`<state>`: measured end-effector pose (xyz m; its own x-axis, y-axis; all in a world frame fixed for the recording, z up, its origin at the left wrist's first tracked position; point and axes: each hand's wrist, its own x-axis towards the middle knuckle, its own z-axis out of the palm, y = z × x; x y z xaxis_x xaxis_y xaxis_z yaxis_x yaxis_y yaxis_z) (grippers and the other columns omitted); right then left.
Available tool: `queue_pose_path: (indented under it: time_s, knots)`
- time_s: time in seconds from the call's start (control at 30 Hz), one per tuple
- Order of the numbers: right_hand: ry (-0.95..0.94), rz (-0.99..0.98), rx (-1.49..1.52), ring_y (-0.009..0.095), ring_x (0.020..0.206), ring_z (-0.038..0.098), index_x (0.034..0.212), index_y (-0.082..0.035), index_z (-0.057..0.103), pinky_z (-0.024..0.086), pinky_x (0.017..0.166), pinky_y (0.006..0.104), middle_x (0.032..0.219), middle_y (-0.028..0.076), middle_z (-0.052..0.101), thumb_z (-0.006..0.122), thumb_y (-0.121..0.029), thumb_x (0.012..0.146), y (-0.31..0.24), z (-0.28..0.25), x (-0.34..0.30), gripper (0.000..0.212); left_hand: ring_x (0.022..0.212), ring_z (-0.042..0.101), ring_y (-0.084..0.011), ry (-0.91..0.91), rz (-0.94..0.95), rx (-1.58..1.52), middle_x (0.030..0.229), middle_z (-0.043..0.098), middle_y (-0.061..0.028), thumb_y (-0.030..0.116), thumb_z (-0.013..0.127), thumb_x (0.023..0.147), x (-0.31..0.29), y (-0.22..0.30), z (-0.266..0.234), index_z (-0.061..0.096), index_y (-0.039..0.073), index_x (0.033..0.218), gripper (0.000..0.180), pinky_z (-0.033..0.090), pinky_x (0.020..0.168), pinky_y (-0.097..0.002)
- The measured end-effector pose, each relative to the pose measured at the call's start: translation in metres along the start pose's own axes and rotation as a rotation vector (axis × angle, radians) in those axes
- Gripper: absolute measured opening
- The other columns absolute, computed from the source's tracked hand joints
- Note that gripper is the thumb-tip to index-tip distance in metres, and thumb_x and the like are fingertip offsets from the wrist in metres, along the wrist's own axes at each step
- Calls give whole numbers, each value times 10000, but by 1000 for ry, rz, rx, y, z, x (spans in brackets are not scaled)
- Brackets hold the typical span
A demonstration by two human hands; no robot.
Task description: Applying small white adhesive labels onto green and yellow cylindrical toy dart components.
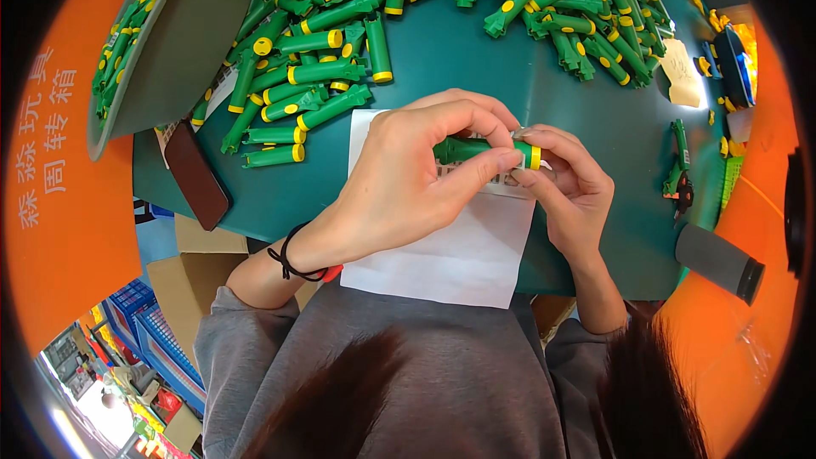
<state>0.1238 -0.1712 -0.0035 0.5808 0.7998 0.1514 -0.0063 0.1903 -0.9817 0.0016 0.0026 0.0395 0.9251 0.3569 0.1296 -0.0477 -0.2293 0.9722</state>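
Gripping smooth green plastic tube [476, 150] w/ yellow band, both hands: left [408, 178], right [569, 183] fingers pinched.

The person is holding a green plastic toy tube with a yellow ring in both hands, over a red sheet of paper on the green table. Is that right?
Not quite. The head view shows the sheet of paper is white, not red. The rest holds: the left hand and the right hand hold the green plastic toy tube with a yellow ring above it, on the green table.
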Motion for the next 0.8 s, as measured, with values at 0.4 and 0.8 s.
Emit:
queue_pose_path:
  time_s: [0.4,0.8]
  knots:
    - [0,18,-14,260,1166,609,1208,74,631,555,980,372,1278,188,587,701,133,815,-3,2,-1,404,927,649,-139,13,-15,42,1045,712,-87,36,741,858,1,0,2,714,13,930,80,512,847,-285]
    - [-7,17,-31,253,1133,628,1206,81,635,558,957,356,1281,188,592,712,117,820,1,-3,-2,396,900,641,-109,-80,-243,-80,1014,711,-87,120,701,940,-1,-6,1,658,9,1108,206,510,827,-265]
